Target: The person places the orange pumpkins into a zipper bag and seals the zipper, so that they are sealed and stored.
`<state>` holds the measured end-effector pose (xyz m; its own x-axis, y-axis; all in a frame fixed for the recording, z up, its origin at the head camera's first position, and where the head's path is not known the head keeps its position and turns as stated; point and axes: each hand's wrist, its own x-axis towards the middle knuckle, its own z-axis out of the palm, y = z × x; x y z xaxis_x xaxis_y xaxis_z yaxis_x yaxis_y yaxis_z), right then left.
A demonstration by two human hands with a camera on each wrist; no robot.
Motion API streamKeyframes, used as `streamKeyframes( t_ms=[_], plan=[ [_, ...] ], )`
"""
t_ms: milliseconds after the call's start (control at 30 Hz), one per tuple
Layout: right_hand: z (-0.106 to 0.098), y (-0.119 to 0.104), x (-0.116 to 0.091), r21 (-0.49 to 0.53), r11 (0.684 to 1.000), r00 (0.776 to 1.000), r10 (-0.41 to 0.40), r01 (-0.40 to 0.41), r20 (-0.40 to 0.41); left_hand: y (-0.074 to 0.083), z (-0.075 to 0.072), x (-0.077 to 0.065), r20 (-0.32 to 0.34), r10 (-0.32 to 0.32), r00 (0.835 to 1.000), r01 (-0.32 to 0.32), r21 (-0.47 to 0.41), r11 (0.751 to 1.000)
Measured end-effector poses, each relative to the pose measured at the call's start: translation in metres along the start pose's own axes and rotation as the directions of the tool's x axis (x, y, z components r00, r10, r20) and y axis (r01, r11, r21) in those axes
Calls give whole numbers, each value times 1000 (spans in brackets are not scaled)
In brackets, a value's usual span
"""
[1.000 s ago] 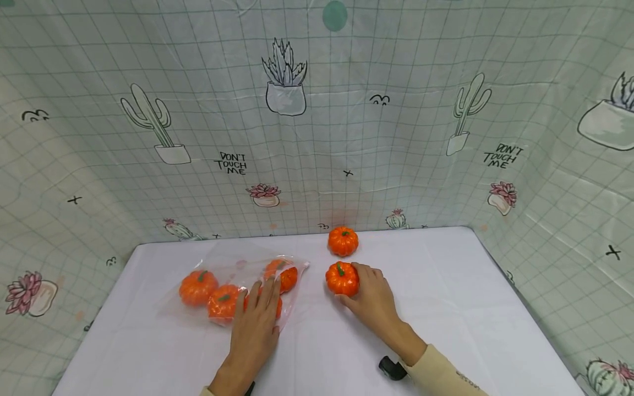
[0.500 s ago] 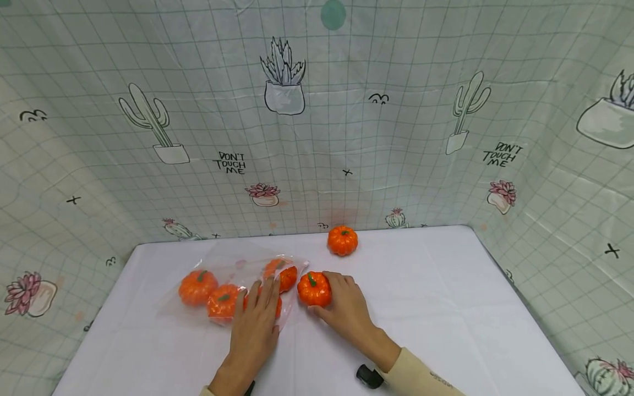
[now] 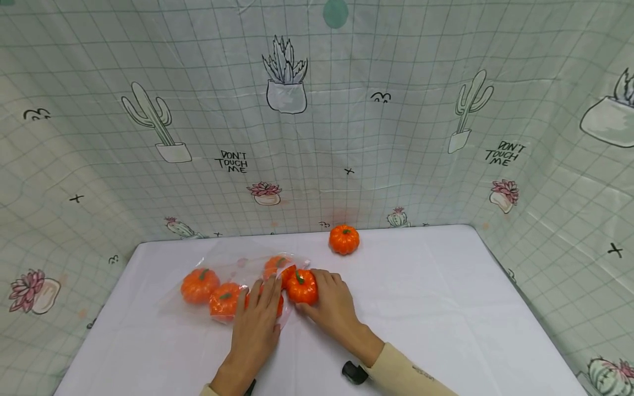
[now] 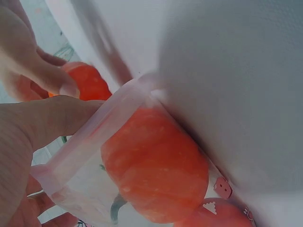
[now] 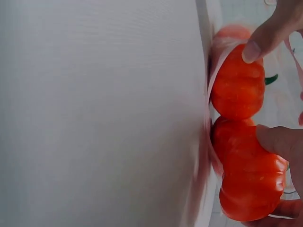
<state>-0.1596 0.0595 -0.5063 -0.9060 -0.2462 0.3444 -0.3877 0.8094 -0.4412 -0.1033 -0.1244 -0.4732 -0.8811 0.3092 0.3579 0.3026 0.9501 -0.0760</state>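
Note:
A transparent zip-style plastic bag (image 3: pixel 223 256) lies flat on the left of the table, with several small orange pumpkins (image 3: pixel 200 286) inside. Over its right end my left hand (image 3: pixel 256 319) holds the bag, fingers across the top, thumb at the pink mouth edge (image 4: pixel 99 120). My right hand (image 3: pixel 334 305) grips another glossy ribbed pumpkin (image 3: pixel 302 287) with a green stem, thumb on the near side. In the right wrist view this held pumpkin (image 5: pixel 253 182) is right at the bag's mouth, close against the pumpkins at the opening (image 5: pixel 239 85).
One more loose pumpkin (image 3: pixel 344 239) sits at the table's back edge, right of the bag. A white cloth covers the table (image 3: pixel 436 297). A cactus-print curtain (image 3: pixel 317 137) hangs behind and at both sides. A black device (image 3: pixel 354 373) is by my right wrist.
My right hand has moved left with its pumpkin, from beside the bag up to the bag's mouth. My left hand and the bag have stayed put.

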Motion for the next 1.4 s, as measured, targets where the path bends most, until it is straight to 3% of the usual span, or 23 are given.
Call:
streamKeyframes(
  t_ms=[167, 500, 1133, 1400],
  plan=[
    [1, -4, 5, -35, 999, 999, -19, 18, -28, -1, 1, 1, -27, 8, 1000, -8, -1, 1000],
    [5, -13, 12, -54, 999, 1000, -3, 3, -10, 1, 0, 3, 11, -11, 1000, 12, -15, 1000],
    [10, -23, 15, -133, 991, 999, -12, 7, -32, 1, 1, 3, -52, 23, 998, -21, 36, 999],
    [13, -24, 16, -117, 993, 999, 8, -13, -37, 2, 1, 5, -20, 11, 1000, -11, 12, 1000]
  ],
)
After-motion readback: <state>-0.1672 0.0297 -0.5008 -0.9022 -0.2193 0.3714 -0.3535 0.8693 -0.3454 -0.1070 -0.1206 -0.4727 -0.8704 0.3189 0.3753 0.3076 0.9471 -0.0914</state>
